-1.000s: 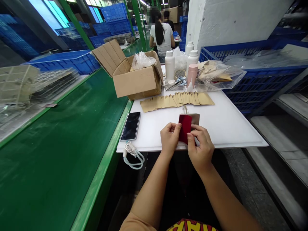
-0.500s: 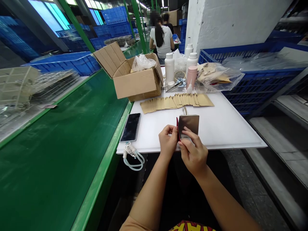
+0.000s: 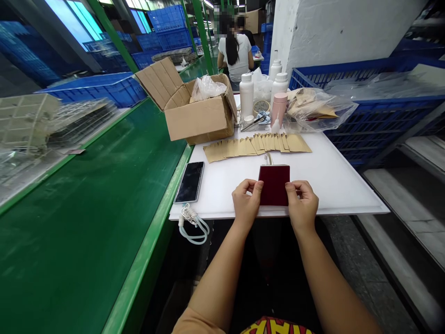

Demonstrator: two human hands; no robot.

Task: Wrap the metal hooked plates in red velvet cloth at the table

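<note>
A dark red, flat square piece (image 3: 274, 185) stands facing me over the front part of the white tabletop. A thin pale edge shows along its top. My left hand (image 3: 247, 198) pinches its left edge between thumb and curled fingers. On the opposite side, my right hand (image 3: 302, 202) grips the right edge the same way. Just behind the piece lies a small pale loop (image 3: 269, 158), partly hidden. Farther back, several overlapping tan paper envelopes (image 3: 257, 145) are fanned out in a row.
A phone (image 3: 189, 182) with a cord strap (image 3: 194, 227) lies at left. Behind the envelopes stand an open cardboard box (image 3: 198, 121), white bottles (image 3: 246, 97), a pink bottle (image 3: 278, 111) and a plastic bag (image 3: 318, 109). A green conveyor (image 3: 86, 208) runs along the left; blue crates (image 3: 375, 125) stand right.
The dark red side, earlier seen edge-on beside a shiny grey square face, now faces me and the grey face is hidden. My right hand has moved right, onto the right edge.
</note>
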